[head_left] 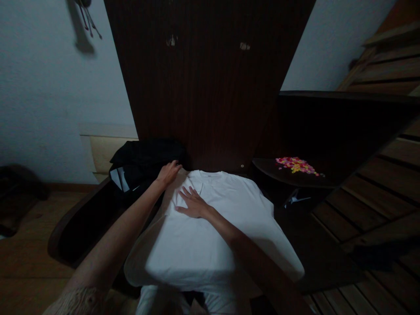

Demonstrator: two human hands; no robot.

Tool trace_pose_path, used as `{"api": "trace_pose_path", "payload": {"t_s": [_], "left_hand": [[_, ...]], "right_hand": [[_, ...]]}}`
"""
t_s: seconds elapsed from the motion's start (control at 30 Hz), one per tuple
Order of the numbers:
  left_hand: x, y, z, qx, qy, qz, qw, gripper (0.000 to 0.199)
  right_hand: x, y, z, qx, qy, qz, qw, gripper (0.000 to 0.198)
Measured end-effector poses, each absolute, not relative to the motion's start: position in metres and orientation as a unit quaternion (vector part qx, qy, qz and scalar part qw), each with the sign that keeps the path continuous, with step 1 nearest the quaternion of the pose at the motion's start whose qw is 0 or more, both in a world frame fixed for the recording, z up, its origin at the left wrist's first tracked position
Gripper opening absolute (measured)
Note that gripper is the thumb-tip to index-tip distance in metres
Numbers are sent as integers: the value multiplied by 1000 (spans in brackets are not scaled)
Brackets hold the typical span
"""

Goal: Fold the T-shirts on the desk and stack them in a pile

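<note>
Touching white shirt (236, 218) | right hand (193, 205): grip wide, flat | left hand (169, 172): at shirt's edge, grip unclear

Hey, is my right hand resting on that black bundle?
No, your right hand lies spread on the white shirt, apart from the black bundle.

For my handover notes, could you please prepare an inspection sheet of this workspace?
Surface: dark brown, wood-like top, partly covered.
Job's things: white fabric shirt, spread out, neckline at the far side.
Clutter: black fabric bundle with a white patch, left; small pink, red and yellow pieces on a dark rounded shelf, right.
Hands: left hand at the shirt's far left edge; right hand on it, fingers spread.
Cables: nothing seen.
Surroundings: tall dark brown panel, pale wall.
</note>
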State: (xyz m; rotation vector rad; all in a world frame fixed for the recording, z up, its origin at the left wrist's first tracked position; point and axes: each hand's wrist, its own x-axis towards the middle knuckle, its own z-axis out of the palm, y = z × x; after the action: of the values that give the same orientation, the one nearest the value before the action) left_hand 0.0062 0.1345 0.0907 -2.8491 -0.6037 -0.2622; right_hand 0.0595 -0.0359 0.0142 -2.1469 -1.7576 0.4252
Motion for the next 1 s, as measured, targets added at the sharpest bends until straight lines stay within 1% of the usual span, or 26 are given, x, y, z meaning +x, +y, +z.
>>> {"api": "trace_pose_path", "payload": {"t_s": [0.1, 0.2, 0.37, 0.47, 0.53, 0.63, 0.73, 0.8, 0.87, 1.0], "left_hand": [[1, 133, 83, -972, -178, -105, 111, 38], [-5, 130, 77, -972, -156, -122, 124, 31], [-12, 124, 75, -970, -149, -129, 140, 44], [-14, 126, 75, -971, -162, -126, 125, 50], [-14, 129, 75, -972, -164, -123, 115, 53], [-14, 136, 72, -975, -160, -120, 101, 59], [-13, 141, 69, -974, -161, -124, 103, 61], [-12, 142, 68, -973, -160, -124, 112, 61], [-12, 142, 69, -973, -155, -126, 115, 59], [-7, 129, 71, -972, -154, -148, 101, 49]], "right_hand": [[63, -36, 14, -773, -595, 143, 170, 92], [64, -34, 13, -793, -575, 137, 149, 97], [60, -24, 17, -809, -566, 114, 109, 105], [59, -21, 19, -806, -566, 138, 106, 111], [59, -24, 17, -801, -568, 147, 121, 110], [61, -34, 13, -803, -564, 130, 142, 106], [68, -46, 11, -809, -557, 123, 140, 109], [74, -51, 11, -806, -561, 128, 137, 110], [79, -52, 11, -806, -561, 134, 136, 106], [80, -45, 10, -815, -553, 119, 127, 99]]}}
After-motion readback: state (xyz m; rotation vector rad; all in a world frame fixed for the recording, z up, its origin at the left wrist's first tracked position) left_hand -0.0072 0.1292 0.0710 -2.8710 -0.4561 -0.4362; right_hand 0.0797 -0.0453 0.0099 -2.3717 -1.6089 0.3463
